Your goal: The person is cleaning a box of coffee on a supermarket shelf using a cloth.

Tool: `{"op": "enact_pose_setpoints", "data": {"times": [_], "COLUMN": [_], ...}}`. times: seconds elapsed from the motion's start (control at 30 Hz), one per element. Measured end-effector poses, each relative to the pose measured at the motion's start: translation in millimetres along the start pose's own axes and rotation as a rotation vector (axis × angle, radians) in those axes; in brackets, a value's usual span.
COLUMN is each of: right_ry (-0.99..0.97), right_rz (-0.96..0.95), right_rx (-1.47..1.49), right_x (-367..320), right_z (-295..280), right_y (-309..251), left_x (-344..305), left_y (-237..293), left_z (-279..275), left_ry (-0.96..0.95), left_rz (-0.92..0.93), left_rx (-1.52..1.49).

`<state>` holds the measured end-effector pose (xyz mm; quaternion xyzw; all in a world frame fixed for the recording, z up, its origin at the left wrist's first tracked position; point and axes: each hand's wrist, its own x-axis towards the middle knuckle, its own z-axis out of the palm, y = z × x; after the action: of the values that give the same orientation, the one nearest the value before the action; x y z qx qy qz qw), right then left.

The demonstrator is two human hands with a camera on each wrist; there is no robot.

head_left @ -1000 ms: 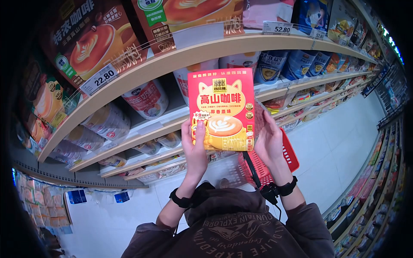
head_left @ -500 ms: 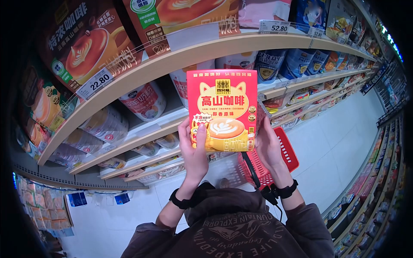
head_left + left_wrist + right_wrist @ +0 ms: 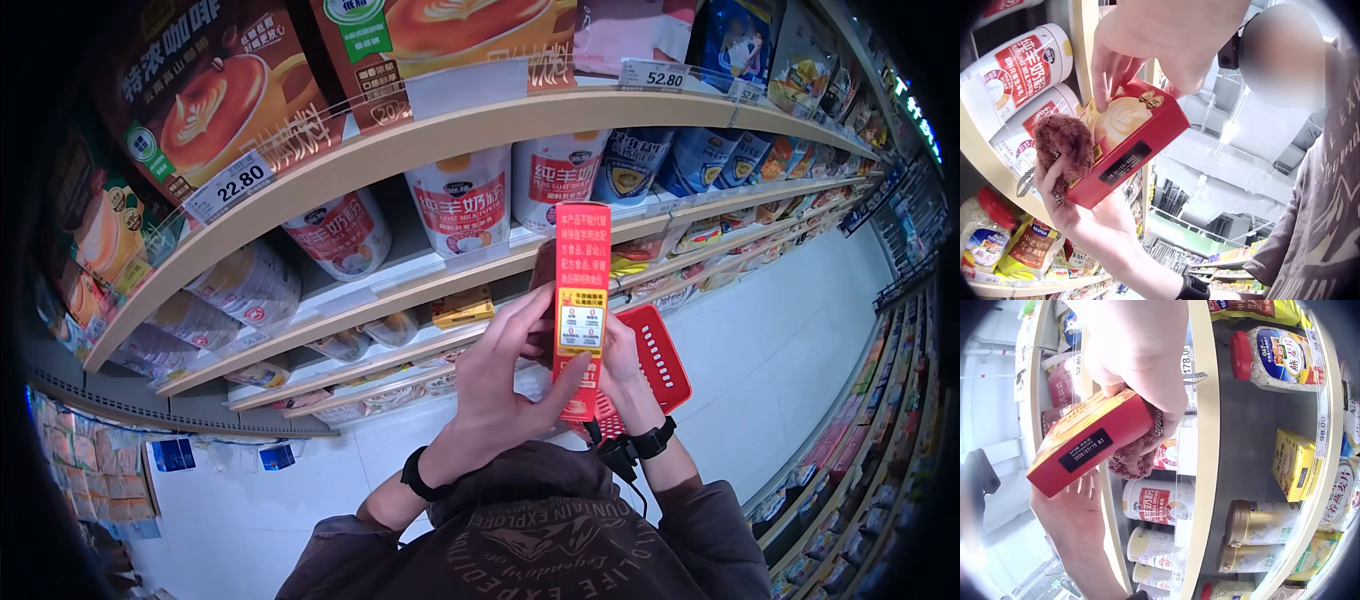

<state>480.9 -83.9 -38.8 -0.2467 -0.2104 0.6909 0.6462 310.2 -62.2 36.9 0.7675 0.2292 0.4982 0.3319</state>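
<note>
Both hands hold a red coffee box (image 3: 582, 300) upright in front of the shelves, its narrow printed side facing the head camera. My left hand (image 3: 505, 375) grips it from the left, thumb on the narrow side and fingers on the wide face. On the other side my right hand (image 3: 622, 365) holds the box, partly hidden behind it. In the left wrist view, a fluffy brown plush piece (image 3: 1063, 150) with a checked strap lies against the right hand's fingers. A black date label (image 3: 1086, 450) shows on one side of the box in the right wrist view.
A red shopping basket (image 3: 655, 350) is below and beyond the right hand. Shelves ahead carry goat milk powder tins (image 3: 460, 205), large brown coffee packs (image 3: 215, 100), and a yellow box (image 3: 463, 307). Another stocked shelf (image 3: 850, 470) lines the right side of the tiled aisle.
The coffee box has turned from its front face to its narrow side and shifted right. My left hand has moved right and up with it, its thumb now on the narrow side.
</note>
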Motion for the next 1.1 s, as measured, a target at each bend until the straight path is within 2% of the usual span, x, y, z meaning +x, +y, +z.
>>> {"op": "enact_pose_setpoints", "data": {"times": [0.03,0.07,0.1,0.17,0.2,0.33,0.4,0.5,0.63,0.67,0.77,0.83,0.93,1.1], "right_ry": [0.004,-0.32,-0.317,0.06,-0.343,-0.338,0.085,0.009,0.001,-0.013,0.012,-0.029,-0.075,-0.03], "right_rz": [0.036,0.031,0.03,0.031,-0.012,-0.003,-0.003,-0.017,0.0,0.052,0.054,0.047,0.066,0.048], "right_rx": [-0.075,0.147,0.147,-0.079,0.315,0.349,-0.034,0.089,0.054,0.092,0.106,0.098,0.273,0.239], "right_x": [-3.9,0.7,-1.1,-5.6,3.7,3.5,1.2,9.6,13.3,15.2,9.6,9.1,10.2,10.3], "right_z": [6.1,-8.5,-2.2,16.4,-14.8,-10.9,-1.7,2.4,6.3,-4.0,17.7,13.0,9.5,7.7], "right_y": [-2.7,2.2,1.4,-1.0,11.3,12.0,9.9,10.1,10.9,15.0,10.5,13.9,17.9,18.5], "left_x": [0.1,0.9,1.8,4.0,4.9,8.4,10.3,9.6,11.0,11.1,11.8,11.6,11.8,11.4], "left_y": [0.6,1.4,1.6,-0.8,-1.8,-0.3,-1.9,-11.9,-7.0,-5.9,-3.7,-2.3,-1.8,-3.5], "left_z": [0.9,1.4,1.7,1.2,0.5,-4.2,-5.6,-3.4,-1.3,-0.6,-0.8,-0.9,-0.9,-0.9], "left_ry": [-0.002,-0.008,-0.013,-0.019,-0.024,-0.066,-0.093,-0.071,-0.102,-0.112,-0.128,-0.133,-0.152,-0.173], "left_rz": [-0.002,0.0,0.004,-0.013,-0.029,-0.111,-0.19,-0.128,-0.128,-0.117,-0.09,-0.074,-0.059,-0.048], "left_rx": [-0.002,-0.025,-0.047,-0.046,-0.043,-0.001,-0.027,-0.053,-0.075,-0.068,-0.027,0.004,0.108,0.12]}}
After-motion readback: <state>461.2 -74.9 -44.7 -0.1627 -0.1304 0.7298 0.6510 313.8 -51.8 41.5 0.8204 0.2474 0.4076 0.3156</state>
